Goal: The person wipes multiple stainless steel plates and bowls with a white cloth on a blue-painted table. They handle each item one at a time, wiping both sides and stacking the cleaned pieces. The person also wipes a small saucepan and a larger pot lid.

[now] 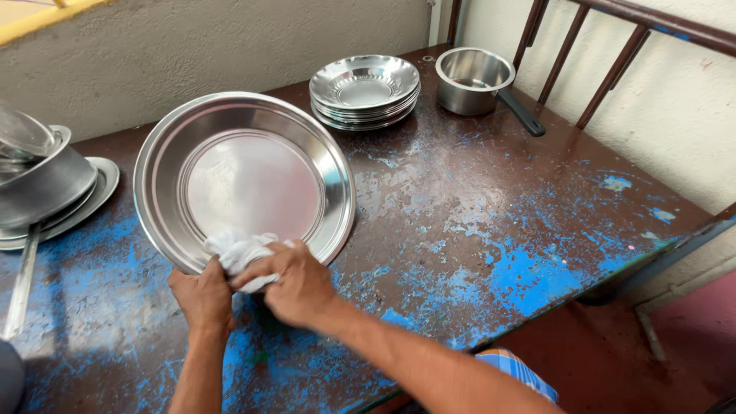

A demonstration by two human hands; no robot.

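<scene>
Head camera shows the left hand gripping the near rim of a large steel plate tilted up on the worn table, while the right hand closes around a white cloth pressed against that rim. Stacked steel bowls and a saucepan sit well apart.

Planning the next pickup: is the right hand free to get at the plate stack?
Probably not yet: the right hand is holding the cloth on the big tray. The tabletop toward the plate stack looks unobstructed.
</scene>
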